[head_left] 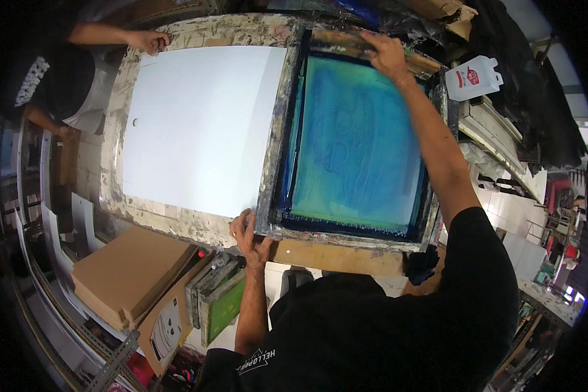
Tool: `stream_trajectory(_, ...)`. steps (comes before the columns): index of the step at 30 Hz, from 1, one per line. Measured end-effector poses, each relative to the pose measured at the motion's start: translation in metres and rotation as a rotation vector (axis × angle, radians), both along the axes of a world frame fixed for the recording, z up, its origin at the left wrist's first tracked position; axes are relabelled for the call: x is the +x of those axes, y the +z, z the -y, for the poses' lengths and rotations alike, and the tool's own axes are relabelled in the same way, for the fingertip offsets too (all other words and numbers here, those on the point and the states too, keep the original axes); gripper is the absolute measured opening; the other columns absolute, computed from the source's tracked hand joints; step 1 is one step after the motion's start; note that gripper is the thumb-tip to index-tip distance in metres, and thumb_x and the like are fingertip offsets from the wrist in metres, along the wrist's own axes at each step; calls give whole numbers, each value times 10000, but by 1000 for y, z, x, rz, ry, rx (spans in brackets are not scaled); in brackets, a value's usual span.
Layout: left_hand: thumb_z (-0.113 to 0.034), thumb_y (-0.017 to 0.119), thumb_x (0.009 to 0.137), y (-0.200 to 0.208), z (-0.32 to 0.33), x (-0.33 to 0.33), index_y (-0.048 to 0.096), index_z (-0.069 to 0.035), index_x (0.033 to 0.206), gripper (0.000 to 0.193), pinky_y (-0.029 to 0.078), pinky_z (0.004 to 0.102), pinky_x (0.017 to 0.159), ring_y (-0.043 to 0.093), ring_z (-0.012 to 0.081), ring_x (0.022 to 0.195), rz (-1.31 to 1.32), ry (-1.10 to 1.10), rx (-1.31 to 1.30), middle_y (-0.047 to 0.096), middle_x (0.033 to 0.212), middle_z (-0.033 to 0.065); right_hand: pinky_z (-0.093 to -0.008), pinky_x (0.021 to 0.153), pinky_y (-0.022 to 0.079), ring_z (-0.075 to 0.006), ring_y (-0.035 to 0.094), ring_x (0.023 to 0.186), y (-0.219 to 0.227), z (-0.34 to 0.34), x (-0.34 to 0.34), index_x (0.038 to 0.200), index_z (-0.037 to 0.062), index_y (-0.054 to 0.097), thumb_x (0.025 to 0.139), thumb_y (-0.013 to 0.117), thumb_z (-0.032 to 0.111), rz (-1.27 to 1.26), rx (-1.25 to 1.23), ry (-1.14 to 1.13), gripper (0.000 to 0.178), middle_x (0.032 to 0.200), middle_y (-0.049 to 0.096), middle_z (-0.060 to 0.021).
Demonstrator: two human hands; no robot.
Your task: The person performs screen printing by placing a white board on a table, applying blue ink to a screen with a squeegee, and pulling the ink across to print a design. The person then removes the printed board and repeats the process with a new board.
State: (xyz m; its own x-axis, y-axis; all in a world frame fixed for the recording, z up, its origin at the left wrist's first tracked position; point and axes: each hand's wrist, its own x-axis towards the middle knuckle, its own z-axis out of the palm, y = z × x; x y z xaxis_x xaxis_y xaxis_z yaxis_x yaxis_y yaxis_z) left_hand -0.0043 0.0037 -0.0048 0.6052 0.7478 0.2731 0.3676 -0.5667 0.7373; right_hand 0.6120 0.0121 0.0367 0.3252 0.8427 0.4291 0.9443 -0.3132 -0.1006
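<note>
A silk-screen frame (pixel 266 176) with a blue-green mesh (pixel 362 140) lies before me, dark ink along its borders. At its far end my right hand (pixel 390 57) is closed on a squeegee (pixel 336 43), a long wooden bar stained with ink. To the left, a large white sheet (pixel 199 130) lies flat on an ink-stained board (pixel 114 166). My left hand (pixel 248 236) rests at the near edge, where sheet and frame corner meet. Its fingers are apart and bent over the edge; no separate object shows in them.
A co-worker's hand (pixel 149 42) touches the board's far left corner. A white plastic jug (pixel 474 78) stands right of the frame. Below the board are stacked brown cardboard sheets (pixel 130 264) and small screens (pixel 223 307). Metal shelving (pixel 114 362) stands at lower left.
</note>
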Motion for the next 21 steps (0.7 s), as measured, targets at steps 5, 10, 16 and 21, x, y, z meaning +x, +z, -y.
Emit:
stream_trajectory(5,-294,839,760,-11,9,-8,600,39,1333,704,359,451,1031,465,337,1176,32,41,-103,585,1236,193,-462,720,519,-327,684,869,0,18,-49,1369,282,606,851,684,139,72,-6,-7,543,967,705,-143)
stream_trajectory(10,-191,873,705,5,15,-1,599,48,1333,726,380,434,1019,465,320,1160,211,59,-237,592,1181,170,-451,659,498,-296,666,785,17,57,-121,1274,264,674,827,689,111,23,46,-24,473,824,657,-108)
stream_trajectory(16,-76,873,623,40,10,11,606,64,1316,755,393,431,1005,521,316,1116,257,82,-147,601,1170,163,-442,666,486,-302,663,787,57,126,-234,1268,249,669,804,713,114,-48,6,-85,486,821,650,-122)
stream_trajectory(21,-9,873,628,85,12,28,614,38,1318,738,424,359,899,511,241,1035,356,114,-227,588,1134,118,-453,688,494,-331,650,781,135,177,-326,1278,229,666,760,729,76,-209,-89,-116,544,809,639,-129)
